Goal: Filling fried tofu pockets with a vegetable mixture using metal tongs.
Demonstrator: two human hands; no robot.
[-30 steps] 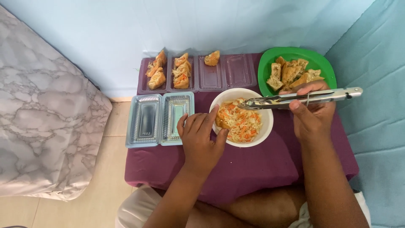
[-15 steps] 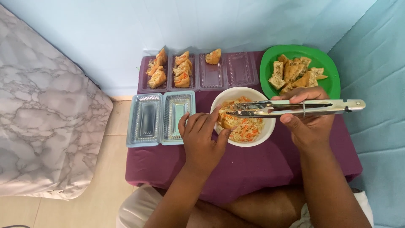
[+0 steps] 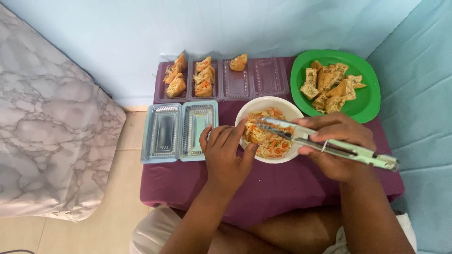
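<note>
the left hand [image 3: 226,153] covers the near left rim of the white bowl [image 3: 268,104], and its fingertips hide part of a piece of stuffed tofu [image 3: 252,134] lying in the shredded vegetable filling [image 3: 275,143]; whether the fingers pinch the piece or only rest on it cannot be told. the right hand [image 3: 336,146] hides the bowl's right rim, and both forearms run off the bottom edge.

the left hand reaches in from below, palm down, fingers fanned and curled over the bowl's edge. the right hand is clenched around metal tongs [image 3: 325,143], held nearly level across the bowl, their tips close together over the filling beside the tofu piece; the handle end points right, past the wrist.

on the purple-covered surface [image 3: 282,188], a green plate [image 3: 369,101] of fried tofu pieces sits just behind and right of the bowl. at the back stands a row of clear plastic trays [image 3: 263,77], the left ones holding filled tofu. an open clear container [image 3: 179,131] lies just left of the left hand. a marbled sheet [image 3: 52,131] is at far left.
</note>
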